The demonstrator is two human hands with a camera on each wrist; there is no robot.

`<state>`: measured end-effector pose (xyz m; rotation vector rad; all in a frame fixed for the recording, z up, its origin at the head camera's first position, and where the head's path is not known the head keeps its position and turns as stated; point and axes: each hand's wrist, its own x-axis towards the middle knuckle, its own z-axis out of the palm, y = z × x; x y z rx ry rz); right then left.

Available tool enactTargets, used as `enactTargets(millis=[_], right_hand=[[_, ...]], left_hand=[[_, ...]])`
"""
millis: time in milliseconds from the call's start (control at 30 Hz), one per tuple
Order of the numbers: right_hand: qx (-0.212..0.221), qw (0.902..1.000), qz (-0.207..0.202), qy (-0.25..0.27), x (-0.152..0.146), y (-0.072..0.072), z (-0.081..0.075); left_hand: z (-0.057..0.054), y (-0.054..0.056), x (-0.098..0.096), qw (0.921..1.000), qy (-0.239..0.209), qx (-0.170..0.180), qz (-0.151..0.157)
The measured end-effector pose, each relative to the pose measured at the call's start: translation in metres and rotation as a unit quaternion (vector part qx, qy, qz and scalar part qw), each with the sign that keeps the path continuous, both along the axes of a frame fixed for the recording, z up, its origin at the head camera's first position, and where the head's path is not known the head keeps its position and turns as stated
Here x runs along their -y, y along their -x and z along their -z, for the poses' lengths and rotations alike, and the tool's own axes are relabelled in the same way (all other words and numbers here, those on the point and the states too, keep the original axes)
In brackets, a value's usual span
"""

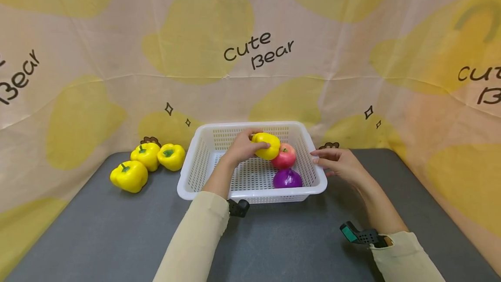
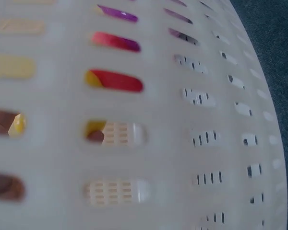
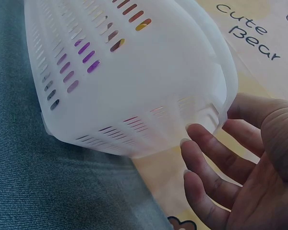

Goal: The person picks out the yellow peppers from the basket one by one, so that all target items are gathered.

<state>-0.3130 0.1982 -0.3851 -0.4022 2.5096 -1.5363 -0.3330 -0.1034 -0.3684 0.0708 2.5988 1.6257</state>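
In the head view my left hand (image 1: 245,146) grips a yellow bell pepper (image 1: 268,146) inside the white plastic basket (image 1: 250,193). The pepper overlaps a red apple (image 1: 285,156) beside it. Nearer me in the basket lies a purple onion (image 1: 288,179). My right hand (image 1: 341,164) holds the basket's right rim with thumb and fingertip. In the right wrist view the other fingers (image 3: 209,148) lie curved below the rim, outside the basket. The left wrist view looks through the slotted basket wall (image 2: 57,158), with parts of the pepper, apple and hand showing through.
Three yellow bell peppers (image 1: 129,176) sit grouped on the dark grey table (image 1: 289,243), left of the basket. Behind the table hangs a patterned cloth (image 1: 211,99), close to the basket's far side.
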Motion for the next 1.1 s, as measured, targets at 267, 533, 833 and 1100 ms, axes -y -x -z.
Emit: enactTargets(millis=[267,533,833,1100], right_hand=[[-0.005,1.0,-0.004,-0.003,0.0002,-0.0013,-0.0025],[-0.001,1.0,0.003,-0.005,0.0001,-0.0013,-0.002],[0.006,1.0,-0.005,0.003,0.0007,-0.0002,-0.0006],[0.005,1.0,-0.003,-0.005,0.0013,0.0007,-0.0001]], left_hand=[[0.0004,-0.0007,-0.0007,0.9999,0.005,0.012,0.001],[0.0021,-0.0014,-0.0015,0.9981,0.054,0.024,0.016],[0.0021,-0.0035,-0.0012,0.9935,0.105,-0.005,0.042],[0.0018,-0.0027,-0.0019,0.9947,0.099,-0.01,0.022]])
